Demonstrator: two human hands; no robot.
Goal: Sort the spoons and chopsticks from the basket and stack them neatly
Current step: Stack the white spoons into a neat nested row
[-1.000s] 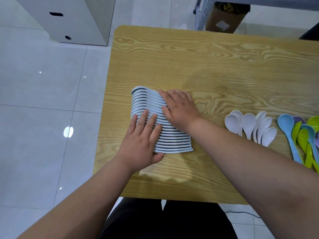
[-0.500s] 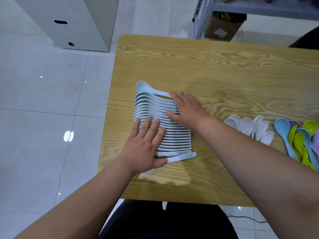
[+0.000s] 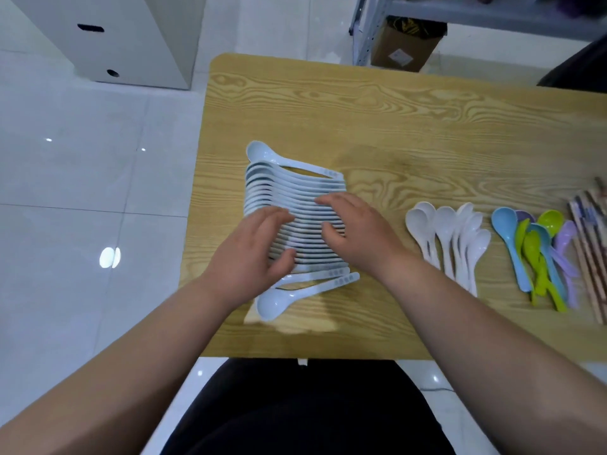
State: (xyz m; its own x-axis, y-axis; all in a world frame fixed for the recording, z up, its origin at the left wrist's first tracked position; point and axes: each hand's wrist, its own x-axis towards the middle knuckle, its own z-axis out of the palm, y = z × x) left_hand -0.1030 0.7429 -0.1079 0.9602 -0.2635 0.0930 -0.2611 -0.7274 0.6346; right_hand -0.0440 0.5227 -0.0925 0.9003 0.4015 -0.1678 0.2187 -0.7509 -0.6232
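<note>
We view the table (image 3: pixel 328 103) from above; all the task items we can see lie on it.

The blue spoons (image 3: pixel 295 198) form one nested row near the table's left edge, bowls to the left and handles to the right. The far spoon (image 3: pixel 262 152) sits at the far end of the row, fanned slightly away from it. The near spoon (image 3: pixel 279 300) lies just beside the near end, tilted out of line, its bowl toward the front edge.

The left hand (image 3: pixel 249 257) is over the bowl side of the row, fingers loosely extended, gripping nothing. It is blurred, so we cannot tell whether its fingertips touch the spoons. The right hand (image 3: pixel 358 231) is over the handle side, palm down, fingers slightly bent and spread, also holding nothing.

Well apart to the right lie the white spoons (image 3: pixel 443 238), side by side with bowls at the far end. Next come the coloured spoons (image 3: pixel 532 254), blue, green and purple, overlapping. The chopsticks (image 3: pixel 588 257) lie just beside them at the picture's right edge.

Beyond the table stand a cabinet (image 3: pixel 131 37) and a box (image 3: pixel 407 44) beneath a shelf (image 3: pixel 492 14).
</note>
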